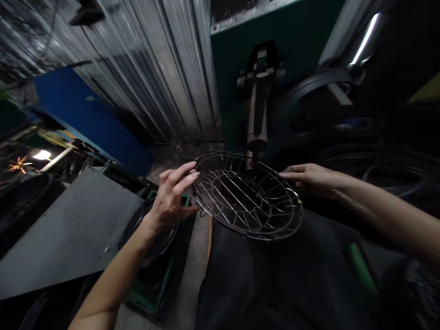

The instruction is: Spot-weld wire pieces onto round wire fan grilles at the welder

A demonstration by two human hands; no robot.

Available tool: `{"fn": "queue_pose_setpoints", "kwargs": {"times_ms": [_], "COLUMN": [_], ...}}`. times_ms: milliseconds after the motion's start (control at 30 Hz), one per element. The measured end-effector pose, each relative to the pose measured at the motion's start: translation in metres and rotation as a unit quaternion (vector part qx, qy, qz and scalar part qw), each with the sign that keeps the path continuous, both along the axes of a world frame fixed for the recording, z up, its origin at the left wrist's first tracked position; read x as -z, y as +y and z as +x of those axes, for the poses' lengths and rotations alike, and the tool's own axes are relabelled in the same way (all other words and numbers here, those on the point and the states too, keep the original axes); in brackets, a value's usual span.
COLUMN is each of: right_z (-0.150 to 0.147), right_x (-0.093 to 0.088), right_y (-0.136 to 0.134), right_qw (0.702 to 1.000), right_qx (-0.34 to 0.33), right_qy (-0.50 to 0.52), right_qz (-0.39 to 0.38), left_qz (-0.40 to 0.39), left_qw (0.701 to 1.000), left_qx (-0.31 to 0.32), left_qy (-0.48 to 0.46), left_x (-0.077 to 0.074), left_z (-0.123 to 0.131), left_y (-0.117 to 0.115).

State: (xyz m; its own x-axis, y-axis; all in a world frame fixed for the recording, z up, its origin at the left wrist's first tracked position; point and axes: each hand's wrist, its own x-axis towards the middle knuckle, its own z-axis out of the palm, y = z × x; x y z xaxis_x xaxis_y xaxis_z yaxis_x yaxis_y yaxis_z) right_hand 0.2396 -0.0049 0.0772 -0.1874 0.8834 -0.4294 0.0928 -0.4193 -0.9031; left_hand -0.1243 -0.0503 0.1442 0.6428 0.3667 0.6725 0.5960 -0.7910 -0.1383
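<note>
A round wire fan guard, with concentric rings and radial wires, is tilted between my hands at the middle of the view. My left hand grips its left rim, fingertips on top and thumb below. On the opposite side, my right hand pinches the upper right rim between thumb and fingers; the fingers are partly hidden. Just beyond the guard, the metal arm of a machine points down, its lower tip showing at the guard's far rim.
A grey panel lies at the left, beside a green crate holding dark round items. A blue cabinet stands by the corrugated metal wall. Several wire rings lie at the right. Orange sparks show at far left.
</note>
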Motion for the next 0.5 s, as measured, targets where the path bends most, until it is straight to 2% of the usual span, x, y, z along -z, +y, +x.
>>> {"fn": "queue_pose_setpoints", "kwargs": {"times_ms": [100, 200, 300, 500], "right_z": [-0.004, -0.008, -0.012, -0.016], "right_x": [-0.005, -0.009, -0.01, -0.005], "right_y": [0.0, 0.0, 0.002, 0.002], "right_qw": [0.999, 0.997, 0.995, 0.994], "right_qx": [0.009, 0.03, 0.04, 0.034], "right_qy": [0.013, 0.032, 0.05, 0.057], "right_qz": [-0.037, -0.055, -0.071, -0.082], "left_qz": [0.008, -0.005, -0.022, -0.038], "left_qw": [0.999, 0.996, 0.989, 0.972], "left_qx": [0.0, 0.021, 0.015, 0.041], "left_qy": [0.037, 0.091, 0.145, 0.228], "left_x": [-0.023, -0.053, -0.081, -0.115], "left_z": [0.007, 0.015, 0.026, 0.05], "left_y": [0.006, 0.023, 0.042, 0.059]}}
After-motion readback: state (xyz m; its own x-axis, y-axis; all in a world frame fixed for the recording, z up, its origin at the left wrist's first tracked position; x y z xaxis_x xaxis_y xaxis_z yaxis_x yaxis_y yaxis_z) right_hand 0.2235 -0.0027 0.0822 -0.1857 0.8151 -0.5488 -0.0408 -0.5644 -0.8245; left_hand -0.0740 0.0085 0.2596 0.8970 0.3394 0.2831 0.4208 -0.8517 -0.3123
